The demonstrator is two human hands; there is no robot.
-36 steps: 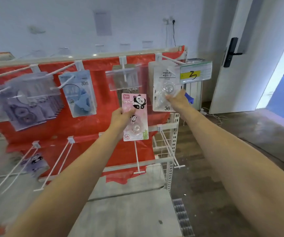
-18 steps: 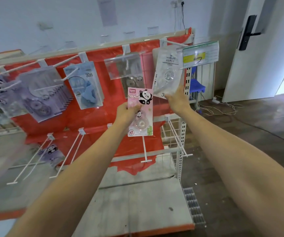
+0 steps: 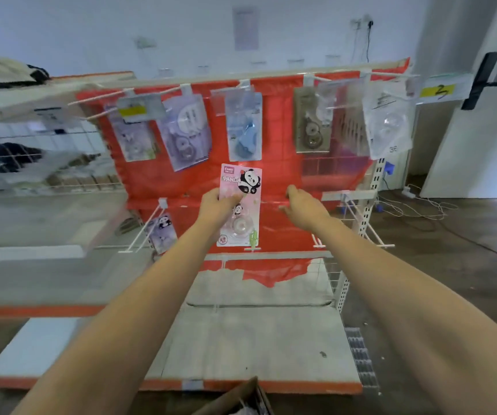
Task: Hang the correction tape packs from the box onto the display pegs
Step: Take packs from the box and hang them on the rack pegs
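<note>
My left hand (image 3: 217, 205) grips a pink panda correction tape pack (image 3: 241, 205) by its left edge and holds it upright in front of the red display board (image 3: 283, 172). My right hand (image 3: 301, 206) hovers empty just right of the pack, fingers relaxed. Under the pack a bare white peg (image 3: 252, 248) points toward me. Several packs hang on the top row: a clear pack (image 3: 388, 127) at the far right, a brown one (image 3: 311, 127), a blue one (image 3: 244, 130) and purple ones (image 3: 184, 133). The cardboard box (image 3: 238, 398) shows at the bottom edge.
A purple panda pack (image 3: 162, 232) hangs on a lower-left peg. Bare double pegs (image 3: 361, 223) stick out at the lower right. A grey shelf base (image 3: 256, 333) lies below the board. A wire rack (image 3: 40, 163) stands at left, a door (image 3: 481, 100) and floor cables at right.
My right hand has let go of the clear pack, which now hangs on the top right peg, and dropped beside the pink pack. The view has swung left and down.
</note>
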